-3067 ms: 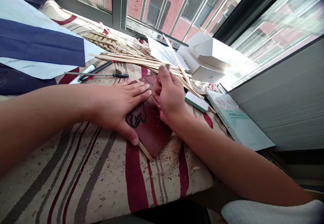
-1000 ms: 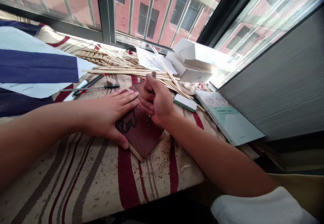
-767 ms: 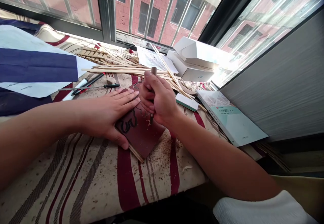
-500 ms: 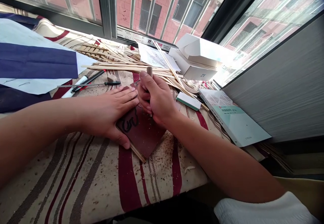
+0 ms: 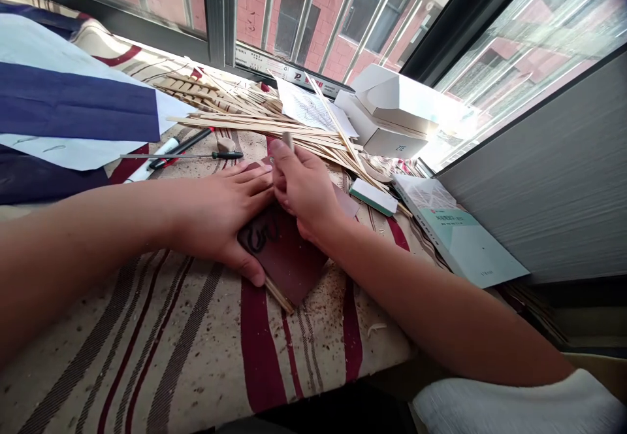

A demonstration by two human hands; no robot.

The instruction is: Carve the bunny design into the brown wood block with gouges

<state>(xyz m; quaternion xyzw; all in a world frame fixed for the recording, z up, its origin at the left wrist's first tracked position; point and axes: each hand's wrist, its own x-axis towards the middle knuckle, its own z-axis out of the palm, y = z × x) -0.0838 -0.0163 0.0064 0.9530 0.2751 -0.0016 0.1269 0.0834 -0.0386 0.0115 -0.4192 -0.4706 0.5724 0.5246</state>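
Reddish-brown board (image 5: 287, 257) with a black curling design lies under both hands on a striped cloth (image 5: 147, 336) sprinkled with wood shavings (image 5: 333, 306). At far left, a navy-and-white sheet (image 5: 73, 114) lies near a screwdriver (image 5: 181, 155) and a white marker (image 5: 147, 159). The left hand (image 5: 220, 215) is spread open, flat on the board. Just right of it, the right hand (image 5: 304, 189) is closed around a short wooden-handled tool (image 5: 289, 140), its tip hidden. Behind them lies a heap of thin wooden strips (image 5: 255, 120). Further right sit a small green-edged white block (image 5: 373, 197), a white box (image 5: 386, 140) printed ZTE, and a pale green book (image 5: 455, 238), its cover text too small to read.
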